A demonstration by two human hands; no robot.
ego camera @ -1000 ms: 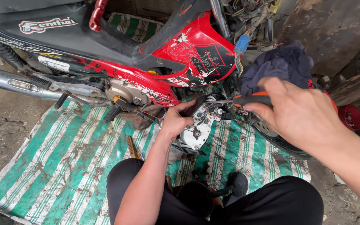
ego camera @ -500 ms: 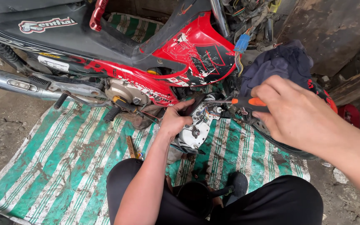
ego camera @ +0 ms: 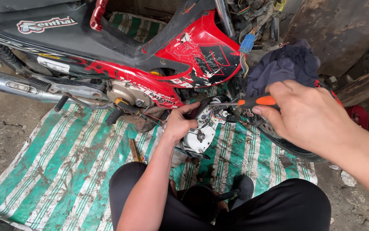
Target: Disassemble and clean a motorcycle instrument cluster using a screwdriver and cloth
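While screwdriver [ego camera: 252,102] probes, red fairing [ego camera: 201,55] overhangs, dark cloth [ego camera: 285,64] crowds.

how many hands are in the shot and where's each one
2. The left hand grips the white engine part under the red fairing. The right hand holds the orange-handled screwdriver, its shaft pointing at that part. No others visible.
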